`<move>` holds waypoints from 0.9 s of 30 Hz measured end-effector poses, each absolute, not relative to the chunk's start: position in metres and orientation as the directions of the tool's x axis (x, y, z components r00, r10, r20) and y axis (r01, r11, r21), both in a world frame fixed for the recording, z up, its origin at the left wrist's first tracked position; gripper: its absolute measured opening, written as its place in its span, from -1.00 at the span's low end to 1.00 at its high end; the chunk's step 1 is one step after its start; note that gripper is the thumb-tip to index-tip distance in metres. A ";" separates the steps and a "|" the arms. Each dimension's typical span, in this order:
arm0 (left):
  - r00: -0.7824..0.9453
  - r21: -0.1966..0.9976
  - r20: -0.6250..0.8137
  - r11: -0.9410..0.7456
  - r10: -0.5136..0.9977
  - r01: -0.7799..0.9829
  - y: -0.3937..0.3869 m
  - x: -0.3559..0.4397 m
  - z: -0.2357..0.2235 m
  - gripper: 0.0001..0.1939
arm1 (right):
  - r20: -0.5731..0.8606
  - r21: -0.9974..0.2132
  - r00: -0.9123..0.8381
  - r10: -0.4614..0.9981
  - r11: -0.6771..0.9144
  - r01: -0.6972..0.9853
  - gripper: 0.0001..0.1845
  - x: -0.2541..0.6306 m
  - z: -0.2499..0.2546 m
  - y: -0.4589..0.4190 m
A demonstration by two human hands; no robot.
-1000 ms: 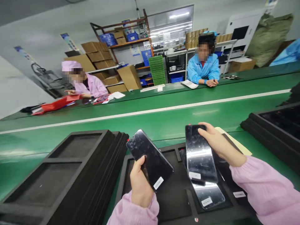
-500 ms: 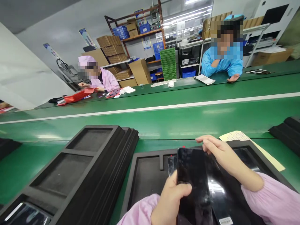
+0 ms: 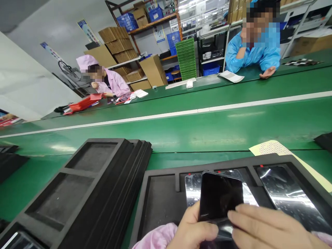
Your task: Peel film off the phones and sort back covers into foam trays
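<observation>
Loosely holding a phone (image 3: 221,195) in the left hand (image 3: 193,228), with fingers mostly hidden. Touching its screen with the right hand (image 3: 269,226), fingers pressed together.

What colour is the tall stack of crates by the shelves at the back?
The stack of crates is bright green, seen in the head view.

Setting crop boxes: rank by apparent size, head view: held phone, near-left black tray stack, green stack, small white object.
1. Black tray stack
2. Held phone
3. Green stack
4. Small white object
</observation>
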State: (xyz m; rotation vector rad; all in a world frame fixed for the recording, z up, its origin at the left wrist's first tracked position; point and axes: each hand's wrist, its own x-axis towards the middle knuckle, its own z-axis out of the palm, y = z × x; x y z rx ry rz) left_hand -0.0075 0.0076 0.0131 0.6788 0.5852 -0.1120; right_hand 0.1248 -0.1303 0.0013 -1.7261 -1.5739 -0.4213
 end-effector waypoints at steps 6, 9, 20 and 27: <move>0.785 0.577 -0.595 0.770 0.170 0.271 0.013 -0.012 0.008 -0.70 | 0.624 -0.318 0.137 0.769 0.090 0.944 -0.83 0.118 0.009 -0.127; 0.791 0.621 -0.565 0.752 0.232 0.223 0.013 -0.009 0.010 -0.83 | 0.590 -0.260 -0.014 0.807 0.206 0.943 -0.79 0.115 0.026 -0.122; 0.841 0.484 -0.504 0.871 0.198 0.085 0.012 0.005 0.007 -0.74 | 0.553 -0.330 0.208 0.807 -0.017 0.944 -0.73 0.137 0.006 -0.106; 0.830 0.453 -0.524 0.888 0.191 0.082 0.010 0.011 0.009 -0.71 | 0.631 -0.252 0.242 0.737 -0.100 0.962 -0.79 0.138 0.006 -0.102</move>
